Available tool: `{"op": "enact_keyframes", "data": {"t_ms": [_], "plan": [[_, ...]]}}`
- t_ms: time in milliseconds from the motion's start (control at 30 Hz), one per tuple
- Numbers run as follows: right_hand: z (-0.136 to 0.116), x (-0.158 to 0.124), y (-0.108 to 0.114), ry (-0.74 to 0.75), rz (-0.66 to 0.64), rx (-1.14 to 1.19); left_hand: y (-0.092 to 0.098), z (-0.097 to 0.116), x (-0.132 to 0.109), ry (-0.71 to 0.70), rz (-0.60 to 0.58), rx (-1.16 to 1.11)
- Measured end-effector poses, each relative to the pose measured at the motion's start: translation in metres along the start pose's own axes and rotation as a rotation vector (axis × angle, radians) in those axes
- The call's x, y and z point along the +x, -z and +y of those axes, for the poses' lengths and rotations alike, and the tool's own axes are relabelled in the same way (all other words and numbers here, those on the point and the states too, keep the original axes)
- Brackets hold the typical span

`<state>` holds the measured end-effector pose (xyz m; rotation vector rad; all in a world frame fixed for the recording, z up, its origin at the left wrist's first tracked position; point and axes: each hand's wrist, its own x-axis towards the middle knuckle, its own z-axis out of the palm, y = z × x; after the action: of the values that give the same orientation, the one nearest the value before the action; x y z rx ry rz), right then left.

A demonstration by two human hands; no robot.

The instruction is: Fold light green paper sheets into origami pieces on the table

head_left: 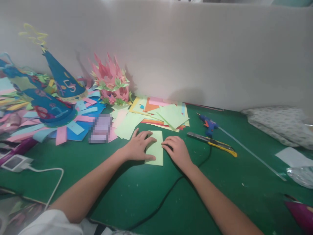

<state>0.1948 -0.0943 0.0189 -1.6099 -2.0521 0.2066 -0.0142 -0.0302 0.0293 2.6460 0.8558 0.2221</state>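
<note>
A rectangular piece of pale green paper (pixel 158 151), apparently folded, lies on the green tabletop in front of me. My left hand (pixel 138 147) rests on its left side, with the fingers spread out flat over it. At the right edge of this paper, my right hand (pixel 178 152) has its thumb and fingers drawn together in a pinch on the edge. Just beyond both hands are loose light green sheets (pixel 129 125) and a stack of coloured paper (pixel 173 116). A yellow box cutter (pixel 220 145) lies to the right of my right hand.
A blue glue gun (pixel 208 124) with a long glue stick lies at right, its black cord (pixel 168 192) crossing the table. Blue cone hats (pixel 62 78), a pink paper crown (pixel 112 81) and a blurred-out phone (pixel 100 128) are at left. A white charger (pixel 16 163) sits near the left edge.
</note>
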Motion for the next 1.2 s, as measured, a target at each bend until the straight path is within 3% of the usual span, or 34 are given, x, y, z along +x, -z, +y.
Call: {"op": "enact_keyframes", "data": {"t_ms": [233,633,800,1200], "plan": [[0.0,-0.001,0.004,-0.008,-0.045,-0.037,-0.002,-0.002,-0.001,-0.006,0.004,-0.005],[0.001,-0.009,0.016,0.025,-0.282,-0.102,-0.004,0.002,-0.001,-0.028,0.021,0.036],[0.002,-0.011,0.014,0.024,-0.296,-0.102,-0.003,0.005,0.0,-0.097,0.028,-0.016],[0.008,-0.01,0.007,0.005,-0.221,-0.108,-0.004,0.004,0.001,-0.099,0.008,-0.031]]}}
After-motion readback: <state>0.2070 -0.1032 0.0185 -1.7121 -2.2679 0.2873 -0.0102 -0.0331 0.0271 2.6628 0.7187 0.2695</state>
